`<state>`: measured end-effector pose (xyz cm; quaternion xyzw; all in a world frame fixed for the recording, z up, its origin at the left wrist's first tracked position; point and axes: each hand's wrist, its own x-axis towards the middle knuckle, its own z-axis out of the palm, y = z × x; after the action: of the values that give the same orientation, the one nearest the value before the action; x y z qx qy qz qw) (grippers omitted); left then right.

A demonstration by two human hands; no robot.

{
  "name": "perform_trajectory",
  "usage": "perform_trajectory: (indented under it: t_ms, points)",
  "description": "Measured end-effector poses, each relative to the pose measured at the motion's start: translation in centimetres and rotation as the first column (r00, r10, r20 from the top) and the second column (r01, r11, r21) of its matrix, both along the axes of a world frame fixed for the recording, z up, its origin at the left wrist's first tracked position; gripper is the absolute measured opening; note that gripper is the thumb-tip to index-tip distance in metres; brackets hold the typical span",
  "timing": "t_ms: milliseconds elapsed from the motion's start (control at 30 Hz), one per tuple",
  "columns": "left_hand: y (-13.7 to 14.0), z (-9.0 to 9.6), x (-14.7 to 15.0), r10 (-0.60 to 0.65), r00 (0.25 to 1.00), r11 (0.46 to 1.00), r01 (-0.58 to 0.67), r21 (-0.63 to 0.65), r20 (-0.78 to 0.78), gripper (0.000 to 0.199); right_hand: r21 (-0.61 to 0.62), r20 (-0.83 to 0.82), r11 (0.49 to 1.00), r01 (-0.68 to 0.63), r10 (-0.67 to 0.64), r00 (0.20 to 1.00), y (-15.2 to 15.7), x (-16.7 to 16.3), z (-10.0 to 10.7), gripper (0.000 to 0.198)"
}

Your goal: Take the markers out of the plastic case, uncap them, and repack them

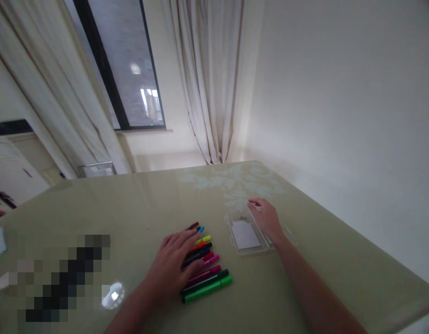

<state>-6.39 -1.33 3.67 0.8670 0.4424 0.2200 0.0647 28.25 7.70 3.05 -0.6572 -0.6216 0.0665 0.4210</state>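
A row of felt-tip markers (207, 290) in several colours lies side by side on the table. My left hand (176, 255) rests flat across their left ends, fingers stretched out and thumb apart, hiding part of the row. To the right is an open clear plastic case (240, 253) with a white card (245, 234) inside. My right hand (266, 218) is at the case's far right side, fingers bent around its edge between tray and lid. The forearm and hand cover much of the lid.
The pale green table (148, 199) has a leaf pattern near its far corner. A shiny round object (113, 295) lies left of my left arm, beside a blurred-out dark shape (70, 278). A white wall (340, 116) runs along the right; curtains (211, 83) and a window stand behind.
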Motion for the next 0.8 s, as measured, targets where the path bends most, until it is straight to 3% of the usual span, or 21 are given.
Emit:
perform_trajectory:
  t_ms: [67, 133, 367, 633, 800]
  points:
    - [-1.3, 0.1, 1.4, -0.171, 0.983, 0.985, 0.172, 0.006, -0.067, 0.073, -0.051, 0.088, 0.998, 0.042, -0.038, 0.995, 0.0, 0.5, -0.3, 0.028]
    - [-2.0, -0.3, 2.2, -0.228, 0.966, 0.973, 0.231, 0.011, -0.121, 0.079, -0.108, 0.138, 0.993, 0.047, -0.032, 0.99, -0.1, 0.5, -0.6, 0.027]
    - [-0.2, -2.4, 0.8, -0.059, 0.983, 0.996, 0.07, 0.058, -0.176, 0.061, -0.174, 0.232, 0.985, -0.02, 0.06, 0.971, -0.7, -1.3, -0.8, 0.023]
    - [0.6, -1.8, 0.5, -0.042, 0.998, 0.998, 0.044, 0.043, -0.036, 0.03, -0.259, 0.234, 0.955, -0.141, 0.204, 0.951, -1.9, -4.0, 0.1, 0.023]
    - [0.5, -1.1, 0.5, 0.035, 0.998, 0.999, -0.034, -0.022, 0.044, 0.023, -0.285, 0.204, 0.942, -0.177, 0.24, 0.949, -2.3, -4.9, 0.2, 0.02]
